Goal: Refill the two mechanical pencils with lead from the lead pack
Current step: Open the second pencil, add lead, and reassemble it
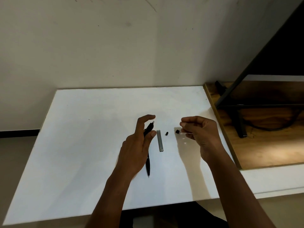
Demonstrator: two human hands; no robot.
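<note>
The left hand (139, 142) grips one mechanical pencil (149, 128), open end up; the right hand (199, 130) pinches what seems a lead (187, 133). The lead pack (159, 140) and two loose black caps (166, 133) lie mid-desk; the second pencil (148, 165) lies below the left hand, so neither looks refilled yet

Your left hand (138, 145) is up in front of you, its back facing you. It holds a black pencil (149, 128) between the thumb and the lower fingers. Your pointer finger sticks up and bends over the top. Your right hand (200, 134) is at about the same height, a little apart from the left. Its fingers curl in and the tips meet the thumb in a pinch. Anything in that pinch is too tiny to tell. Both bare forearms reach in from below.
</note>
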